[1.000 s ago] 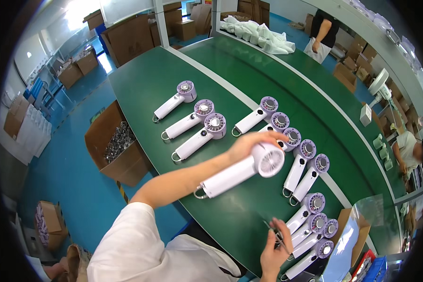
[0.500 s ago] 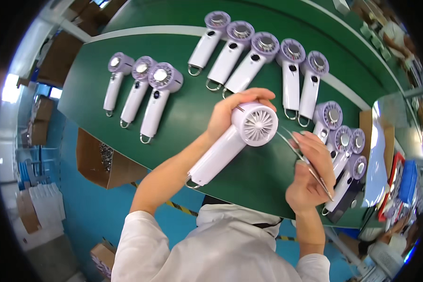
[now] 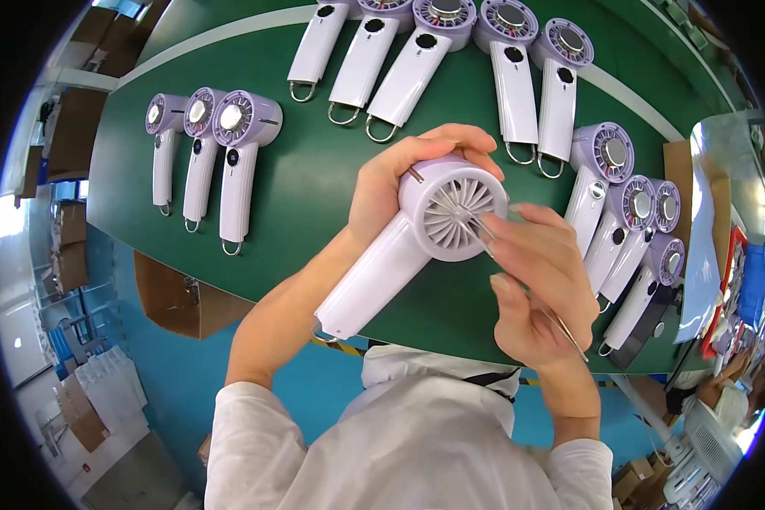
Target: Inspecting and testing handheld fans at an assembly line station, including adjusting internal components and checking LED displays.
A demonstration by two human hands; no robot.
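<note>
A pale purple handheld fan (image 3: 378,272) is gripped around its head by my left hand (image 3: 384,183), its finned grille turned up and its handle slanting down to the left. A metal loop hangs at the handle's end. My right hand (image 3: 546,289) is closed on metal tweezers (image 3: 561,325). Their tips reach the middle of the grille, partly hidden by my fingers; whether they touch the fins I cannot tell.
Three like fans (image 3: 238,170) lie left on the green table (image 3: 306,204). Several more fans (image 3: 513,81) lie along the back, and others (image 3: 616,229) at the right beside a dark box (image 3: 642,344). An open cardboard box (image 3: 166,297) stands below the left table edge.
My right hand has brought the tweezers left, onto the fan's grille. The held fan has shifted slightly left. The view has also moved, so the table and other fans appear displaced.
</note>
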